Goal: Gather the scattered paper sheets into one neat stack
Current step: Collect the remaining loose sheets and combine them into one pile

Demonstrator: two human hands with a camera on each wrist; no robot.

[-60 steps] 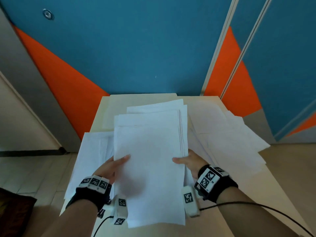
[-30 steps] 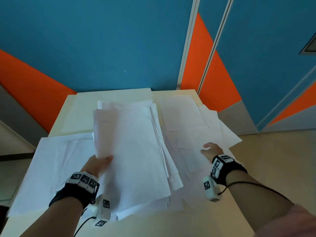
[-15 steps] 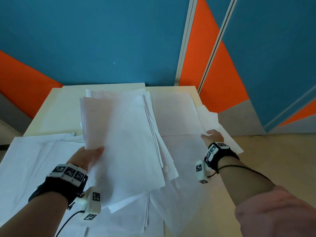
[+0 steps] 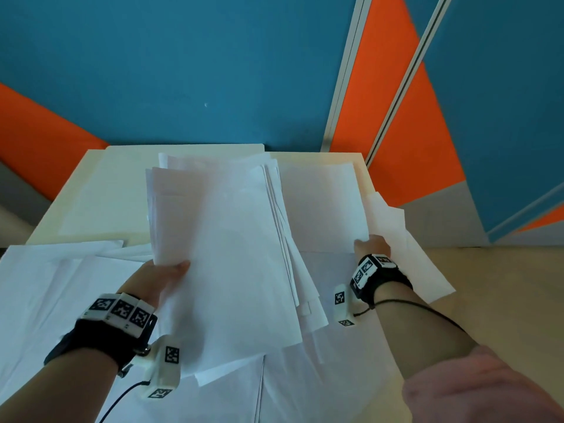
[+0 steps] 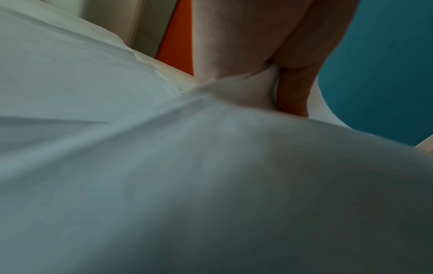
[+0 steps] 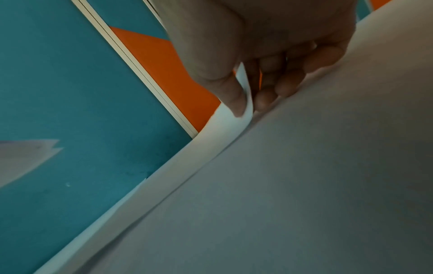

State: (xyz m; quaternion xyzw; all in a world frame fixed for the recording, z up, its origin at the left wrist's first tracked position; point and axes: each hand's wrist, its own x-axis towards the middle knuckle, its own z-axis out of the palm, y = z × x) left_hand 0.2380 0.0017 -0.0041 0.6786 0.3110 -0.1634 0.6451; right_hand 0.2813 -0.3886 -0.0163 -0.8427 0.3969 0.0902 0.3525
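Observation:
A loose bundle of white paper sheets (image 4: 225,251) is held up over the middle of the table, its edges fanned and uneven. My left hand (image 4: 161,274) grips its near left edge, thumb on top; the left wrist view shows the paper bundle (image 5: 211,185) pinched between thumb and fingers. My right hand (image 4: 372,244) is out at the right side of the table, pinching the corner of a single sheet (image 4: 320,206) that lies flat. In the right wrist view the sheet's corner (image 6: 243,103) curls up between thumb and fingers.
More loose sheets (image 4: 45,285) cover the left and near part of the pale table (image 4: 88,166), and a few sheets (image 4: 421,261) hang over its right edge. A blue and orange wall (image 4: 198,71) stands right behind the table.
My right hand let go of the bundle, swung out to the right and took hold of a flat sheet's corner. The left hand alone keeps the bundle, now tilted left.

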